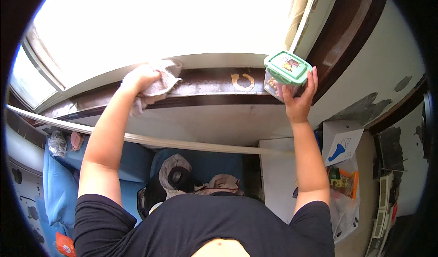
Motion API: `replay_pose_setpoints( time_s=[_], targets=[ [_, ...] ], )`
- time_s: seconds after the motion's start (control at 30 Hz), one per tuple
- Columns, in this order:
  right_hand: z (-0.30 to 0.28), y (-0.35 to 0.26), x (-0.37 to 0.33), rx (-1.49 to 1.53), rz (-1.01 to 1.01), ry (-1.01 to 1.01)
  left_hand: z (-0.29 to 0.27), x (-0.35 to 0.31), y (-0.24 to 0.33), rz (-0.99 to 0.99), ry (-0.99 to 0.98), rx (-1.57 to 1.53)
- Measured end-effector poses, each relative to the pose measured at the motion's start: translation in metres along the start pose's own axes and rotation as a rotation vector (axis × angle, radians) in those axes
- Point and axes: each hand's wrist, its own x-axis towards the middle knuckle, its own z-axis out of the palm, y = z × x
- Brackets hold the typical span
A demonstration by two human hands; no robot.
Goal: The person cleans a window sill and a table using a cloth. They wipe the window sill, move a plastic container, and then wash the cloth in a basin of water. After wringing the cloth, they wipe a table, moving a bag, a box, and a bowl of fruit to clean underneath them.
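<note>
My left hand [142, 77] is closed around a bunched, pale pinkish-grey cloth [163, 80], which rests on the dark brown windowsill [203, 81] and hangs partly over its front edge. At the sill's right end, my right hand [301, 97] grips a clear plastic container [272, 84] with a green clip-on lid [288, 67]. Small light-coloured pieces show through its wall. The thumb lies on the near side and the fingers reach round the right side. Between the two hands, a pale ring-shaped mark [242, 81] shows on the sill.
A white pole [182, 144] runs across below the sill. Beneath it stands a blue sofa [137, 159] with clothes [219, 184] on it. To the right are a white tabletop [278, 175], a white box [341, 143] and plastic bags [344, 211]. Bright window glass [169, 19] lies beyond the sill.
</note>
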Motion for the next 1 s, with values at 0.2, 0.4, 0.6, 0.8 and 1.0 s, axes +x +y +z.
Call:
replay_pose_setpoints(
  time_s=[0.2, 0.4, 0.6, 0.8, 1.0],
  targets=[
    [-0.016, 0.023, -0.024, -0.055, 0.127, -0.002, 0.016, 0.006, -0.02, -0.139, -0.01, -0.619],
    [-0.09, 0.012, -0.168, -0.202, 0.38, -0.144, 0.021, -0.014, 0.043, 0.083, -0.11, 0.064],
    [-0.14, -0.055, -0.351, -0.199, 1.455, -0.423, 0.073, -0.012, 0.138, 0.357, -0.05, 0.418],
    [-0.154, -0.032, -0.354, -0.152, 1.343, -0.416, 0.094, -0.01, 0.157, 0.434, -0.023, 0.261],
    [-0.122, 0.064, -0.313, 0.117, 1.859, -0.216, 0.1, -0.016, 0.164, 0.309, 0.036, 0.342]
  ],
)
